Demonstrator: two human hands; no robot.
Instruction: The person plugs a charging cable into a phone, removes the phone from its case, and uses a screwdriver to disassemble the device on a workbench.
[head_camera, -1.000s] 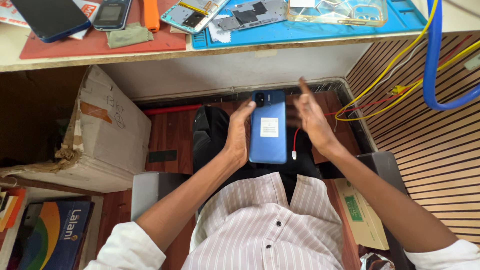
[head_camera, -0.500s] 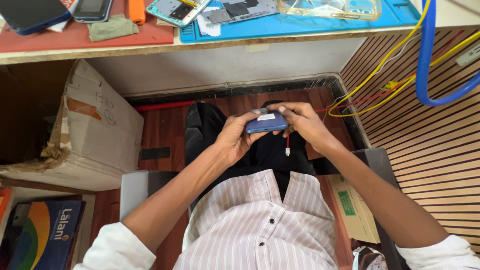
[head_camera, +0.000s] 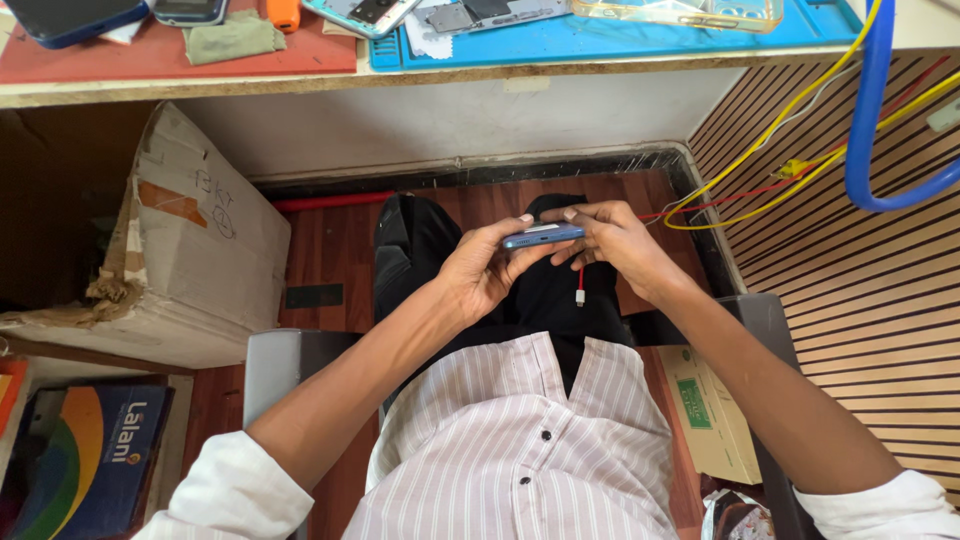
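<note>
At frame centre, over the lap, one blue phone (head_camera: 542, 236) is held edge-on between two hands: the left hand (head_camera: 478, 275) cups it from below with fingers curled round its near end, and the right hand (head_camera: 612, 243) pinches its far end. One red cable (head_camera: 580, 283) dangles under it, its white plug unconnected. The grip is only at the edges (nothing supports it underneath), so a slip could probably drop the phone to the wooden floor (head_camera: 330, 250), or the cable could snag. Along the top edge: two mats, one red (head_camera: 150, 55) and one blue (head_camera: 620, 35). One cardboard box (head_camera: 190, 240) sits left.
</note>
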